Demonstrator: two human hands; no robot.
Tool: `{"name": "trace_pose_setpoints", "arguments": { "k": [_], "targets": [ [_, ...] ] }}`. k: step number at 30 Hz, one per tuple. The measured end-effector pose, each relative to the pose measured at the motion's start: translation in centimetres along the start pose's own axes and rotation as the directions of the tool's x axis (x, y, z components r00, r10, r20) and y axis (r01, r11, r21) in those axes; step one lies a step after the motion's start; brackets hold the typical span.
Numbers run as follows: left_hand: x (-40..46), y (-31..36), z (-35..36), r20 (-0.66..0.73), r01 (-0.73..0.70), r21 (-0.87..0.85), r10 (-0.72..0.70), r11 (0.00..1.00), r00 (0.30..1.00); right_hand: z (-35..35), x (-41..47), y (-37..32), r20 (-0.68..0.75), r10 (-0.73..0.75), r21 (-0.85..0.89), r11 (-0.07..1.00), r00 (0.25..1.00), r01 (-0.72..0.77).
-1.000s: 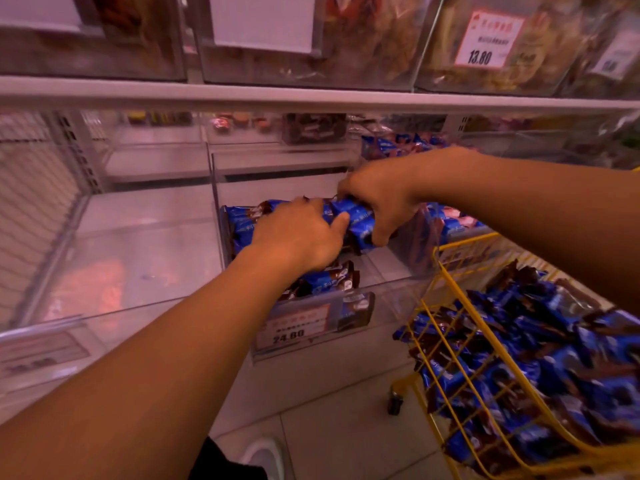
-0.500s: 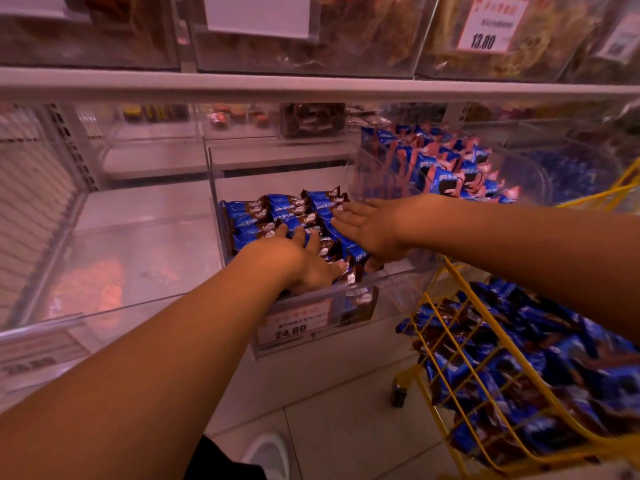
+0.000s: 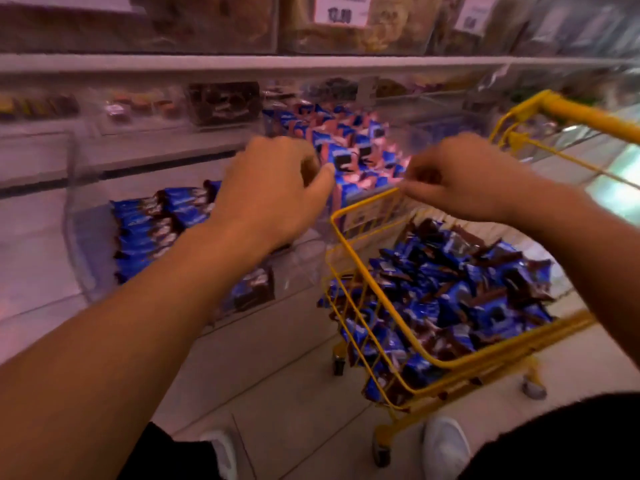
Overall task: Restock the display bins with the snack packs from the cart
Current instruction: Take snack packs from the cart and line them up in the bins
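Observation:
A yellow wire cart (image 3: 367, 209) at the right holds a heap of blue and brown snack packs (image 3: 460, 296). Left of it a clear display bin (image 3: 74, 237) has a row of the same packs (image 3: 149, 230) along its back. My left hand (image 3: 273, 199) hovers over the bin's right end with loosely curled fingers and holds nothing. My right hand (image 3: 464, 178) hangs above the cart's far rim, fingers loosely curled, nothing in it. The frame is blurred by motion.
A second bin behind holds blue and pink packs (image 3: 349, 147). Upper shelf bins carry price tags (image 3: 341, 10). The cart's yellow handle (image 3: 588, 117) sticks up at the right. My white shoes (image 3: 445, 445) stand on the tiled floor beside the cart.
Both hands have lifted out of the bin without packs and swung right toward the cart. The view has turned right, showing more of the cart.

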State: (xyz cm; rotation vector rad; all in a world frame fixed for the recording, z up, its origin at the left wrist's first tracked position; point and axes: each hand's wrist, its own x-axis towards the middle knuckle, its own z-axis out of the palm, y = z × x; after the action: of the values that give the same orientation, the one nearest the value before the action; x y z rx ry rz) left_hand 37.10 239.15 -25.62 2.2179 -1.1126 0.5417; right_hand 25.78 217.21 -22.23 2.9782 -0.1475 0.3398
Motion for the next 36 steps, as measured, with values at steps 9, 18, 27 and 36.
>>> {"name": "trace_pose_setpoints", "arguments": {
  "k": [9, 18, 27, 36],
  "targets": [
    [1.5, 8.6, 11.7, 0.678, -0.409, 0.011, 0.294, 0.912, 0.674, 7.8, -3.0, 7.0, 0.561, 0.302, -0.152, 0.953, 0.771, -0.262],
    [0.2, 10.8, 17.7, 0.964, -0.508, 0.26, -0.191, 0.822, 0.185, 9.9, -4.1, 8.0, 0.782, 0.376, -0.262, 0.922, 0.498, -0.285],
    [-4.9, 14.3, 13.3, 0.994, -0.588, 0.113, -0.096, 0.801, 0.06, 7.4, -8.6, 2.6, 0.855, 0.235, -0.258, 0.966, 0.462, -0.015],
    [-8.3, 15.2, 10.3, 0.998, -0.521, -0.056, 0.052, 0.852, -0.023, 7.3, -12.3, -2.1, 0.912, 0.165, -0.249, 0.951, 0.375, 0.186]
  ]
}}
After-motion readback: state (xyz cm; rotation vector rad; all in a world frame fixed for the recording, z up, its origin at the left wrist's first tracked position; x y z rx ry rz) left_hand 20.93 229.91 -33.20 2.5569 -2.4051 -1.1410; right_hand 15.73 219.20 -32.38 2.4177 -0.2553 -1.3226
